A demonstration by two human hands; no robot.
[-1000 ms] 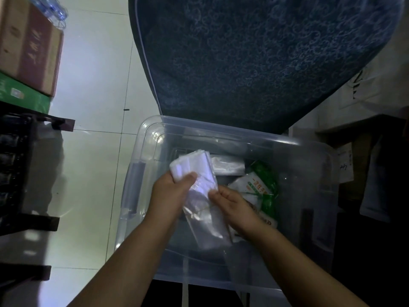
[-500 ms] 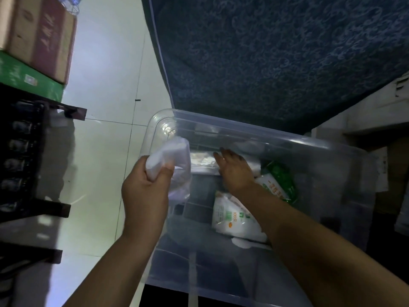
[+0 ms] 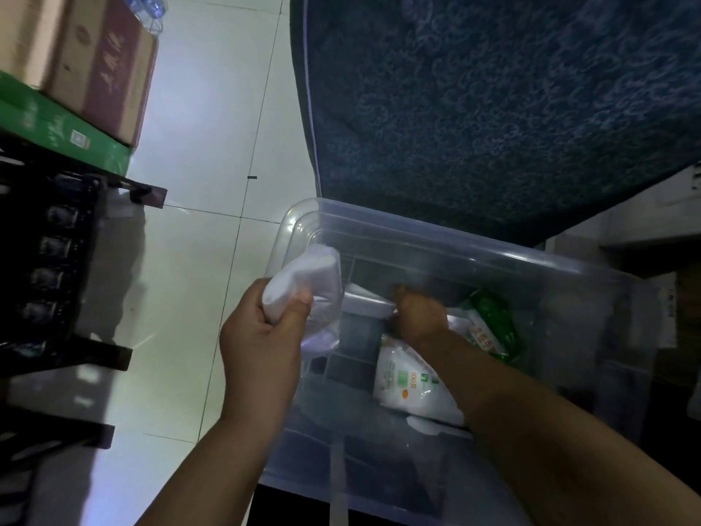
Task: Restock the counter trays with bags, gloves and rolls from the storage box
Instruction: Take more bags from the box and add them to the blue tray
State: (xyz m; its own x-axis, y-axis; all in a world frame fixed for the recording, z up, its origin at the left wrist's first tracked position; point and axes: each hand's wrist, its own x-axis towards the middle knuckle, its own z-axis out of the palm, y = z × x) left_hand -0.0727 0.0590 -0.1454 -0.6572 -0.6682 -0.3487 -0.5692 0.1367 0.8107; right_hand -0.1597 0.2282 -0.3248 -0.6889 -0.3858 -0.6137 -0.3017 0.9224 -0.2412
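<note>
Bags (image 3: 303, 282): clear wad, clenched in the fingers of the left hand (image 3: 261, 343), just over the storage box (image 3: 474, 246) corner.
Right hand (image 3: 419, 317): down in the box on a flat clear packet (image 3: 366, 299); can't tell if it's actually pinching it.
Tip: I'd get a thumb under the packet edge before lifting, the film looks slippery.
</note>
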